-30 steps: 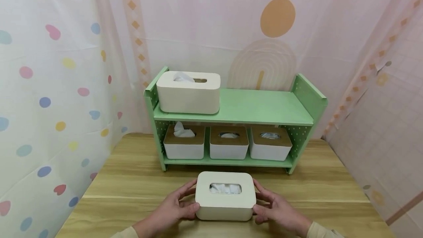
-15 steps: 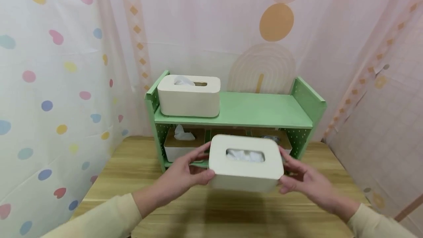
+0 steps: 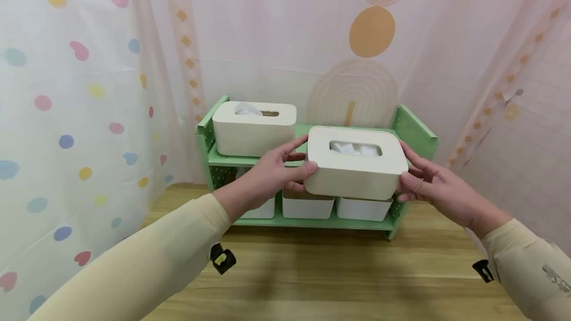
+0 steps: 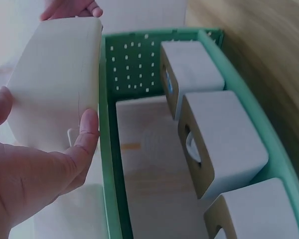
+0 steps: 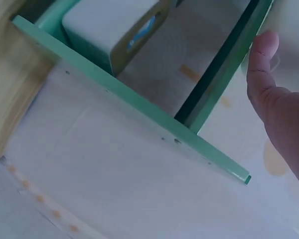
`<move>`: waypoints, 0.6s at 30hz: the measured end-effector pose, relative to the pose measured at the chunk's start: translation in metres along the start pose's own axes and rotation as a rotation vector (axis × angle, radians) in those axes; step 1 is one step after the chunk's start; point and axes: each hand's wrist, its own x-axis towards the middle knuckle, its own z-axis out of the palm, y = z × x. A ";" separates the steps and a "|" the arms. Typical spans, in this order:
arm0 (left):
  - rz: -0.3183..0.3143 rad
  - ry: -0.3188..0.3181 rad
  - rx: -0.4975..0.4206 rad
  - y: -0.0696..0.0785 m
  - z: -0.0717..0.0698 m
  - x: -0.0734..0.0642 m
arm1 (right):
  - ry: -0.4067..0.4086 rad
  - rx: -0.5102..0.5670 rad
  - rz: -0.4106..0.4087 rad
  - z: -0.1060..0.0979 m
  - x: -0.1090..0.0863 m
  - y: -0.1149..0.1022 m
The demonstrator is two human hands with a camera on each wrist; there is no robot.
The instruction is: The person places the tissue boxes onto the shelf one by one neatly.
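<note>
My left hand [image 3: 278, 170] and right hand [image 3: 439, 189] grip a cream tissue box [image 3: 352, 182] by its two ends. White tissue shows in the slot of its lid. In the head view the box is in front of the right part of the green shelf rack [image 3: 415, 130], level with its upper board; whether it touches the board cannot be told. Beside it, a second cream tissue box [image 3: 254, 137] stands at the left end of that board. The left wrist view shows the thumb and fingers of my left hand [image 4: 45, 174] on the held box [image 4: 60, 74].
Below, white tissue boxes with brown lids stand in a row on the lower board, such as the middle box [image 3: 308, 208]; the held box and left arm partly cover them. The rack stands on a wooden table [image 3: 312, 271]. Patterned curtains [image 3: 267, 24] hang behind and at both sides.
Both hands have lifted the cream tissue box off the table and carried it up, forward and to the right, to the height of the upper board. The other boxes stay put.
</note>
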 end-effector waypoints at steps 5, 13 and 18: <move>0.030 0.095 0.048 0.003 0.000 0.021 | 0.135 -0.130 0.105 -0.004 0.015 -0.012; 0.394 0.456 0.661 0.001 0.018 0.014 | 0.526 -0.529 -0.102 0.020 0.021 -0.019; 0.536 0.468 0.958 -0.012 0.018 0.001 | 0.622 -0.678 -0.212 0.034 0.010 -0.012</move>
